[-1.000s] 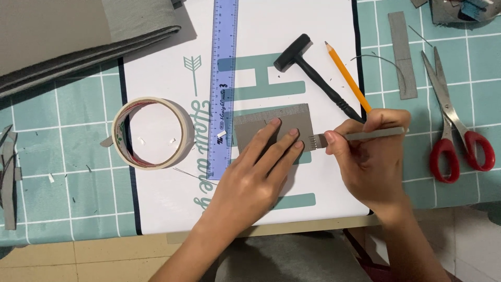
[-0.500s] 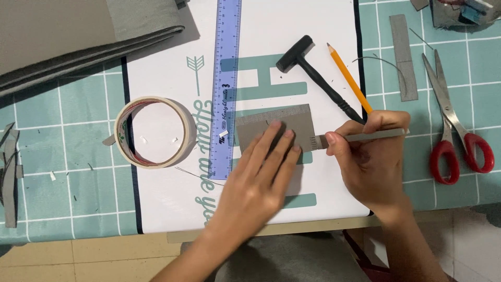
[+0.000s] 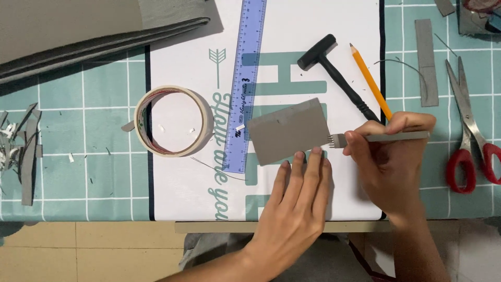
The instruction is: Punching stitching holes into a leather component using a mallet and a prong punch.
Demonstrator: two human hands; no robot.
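Observation:
A small grey rectangular piece of material [image 3: 287, 130] lies tilted on a white printed board [image 3: 182, 193]. My left hand [image 3: 298, 201] rests flat just below it, fingertips at the piece's lower edge. My right hand [image 3: 389, 162] grips a grey pronged punch tool [image 3: 376, 138] held sideways, its teeth at the piece's right edge. A black mallet [image 3: 336, 73] and an orange pencil [image 3: 369, 78] lie on the board just above my right hand.
A blue ruler [image 3: 245, 83] lies upright beside a roll of tape [image 3: 172, 121]. Red-handled scissors [image 3: 472, 130] and grey strips [image 3: 427, 62] sit right on the teal cutting mat [image 3: 78, 172]. Folded grey sheets [image 3: 78, 31] lie top left, scraps [image 3: 21, 146] far left.
My left hand has slid down off the grey piece, leaving most of it uncovered. My right hand with the punch tool stays at the piece's right edge.

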